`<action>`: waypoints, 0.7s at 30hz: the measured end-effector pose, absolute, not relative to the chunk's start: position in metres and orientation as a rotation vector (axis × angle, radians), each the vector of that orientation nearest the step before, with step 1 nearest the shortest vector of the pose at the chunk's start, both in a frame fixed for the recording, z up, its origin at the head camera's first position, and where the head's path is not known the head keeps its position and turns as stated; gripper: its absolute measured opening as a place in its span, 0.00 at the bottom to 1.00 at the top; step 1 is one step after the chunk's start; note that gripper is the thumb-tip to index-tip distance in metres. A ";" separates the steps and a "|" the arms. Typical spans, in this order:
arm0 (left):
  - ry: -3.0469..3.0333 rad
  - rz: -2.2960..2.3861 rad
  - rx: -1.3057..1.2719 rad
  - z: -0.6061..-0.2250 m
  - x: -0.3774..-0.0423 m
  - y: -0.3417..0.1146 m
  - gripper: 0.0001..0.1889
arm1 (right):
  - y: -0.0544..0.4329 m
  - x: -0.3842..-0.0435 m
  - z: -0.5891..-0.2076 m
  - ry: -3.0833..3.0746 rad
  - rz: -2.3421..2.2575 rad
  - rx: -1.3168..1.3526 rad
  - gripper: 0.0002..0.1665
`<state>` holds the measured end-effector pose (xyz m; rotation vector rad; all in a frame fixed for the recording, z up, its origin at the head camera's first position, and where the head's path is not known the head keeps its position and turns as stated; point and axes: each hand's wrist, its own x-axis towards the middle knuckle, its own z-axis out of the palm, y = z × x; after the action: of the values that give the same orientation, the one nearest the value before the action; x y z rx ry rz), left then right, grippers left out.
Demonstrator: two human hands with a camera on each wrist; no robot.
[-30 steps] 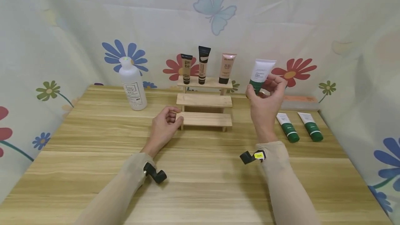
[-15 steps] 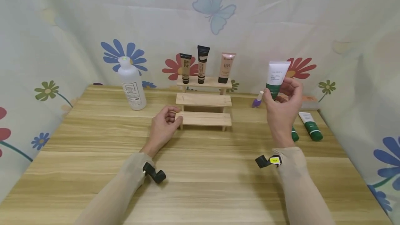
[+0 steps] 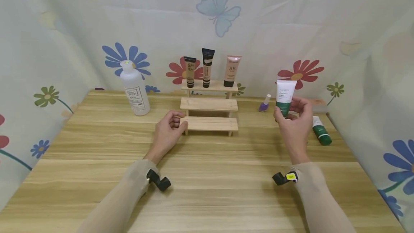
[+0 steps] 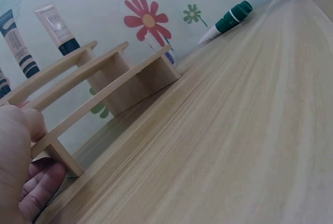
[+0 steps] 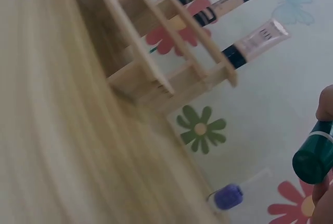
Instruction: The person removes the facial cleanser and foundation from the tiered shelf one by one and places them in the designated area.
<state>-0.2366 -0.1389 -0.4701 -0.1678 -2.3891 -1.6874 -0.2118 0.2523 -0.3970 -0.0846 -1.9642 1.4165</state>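
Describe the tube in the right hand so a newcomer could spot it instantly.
Start at the wooden step rack mid-table, then look right to the raised right hand. It pinches an upright white tube by its green cap end; its twin lies flat on the table.

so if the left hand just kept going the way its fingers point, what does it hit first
The bottom step of the wooden rack: the left hand already rests at that step's left end, thumb against it.
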 end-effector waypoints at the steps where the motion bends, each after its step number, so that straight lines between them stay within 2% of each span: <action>1: -2.391 -1.688 -0.166 -0.471 -0.237 -0.139 0.13 | 0.254 -0.211 -0.402 -1.989 1.406 -0.093 0.35; 10: -2.415 -1.659 -0.158 -0.472 -0.238 -0.138 0.13 | 0.259 -0.204 -0.445 -2.140 1.331 -0.157 0.35; 21: -2.404 -1.661 -0.163 -0.473 -0.238 -0.140 0.13 | 0.260 -0.203 -0.465 -2.205 1.331 -0.173 0.34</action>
<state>-0.2381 -0.1400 -0.4729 -0.1631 -2.4042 -1.6614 -0.2026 0.2603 -0.4649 -0.1729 -2.2052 1.3306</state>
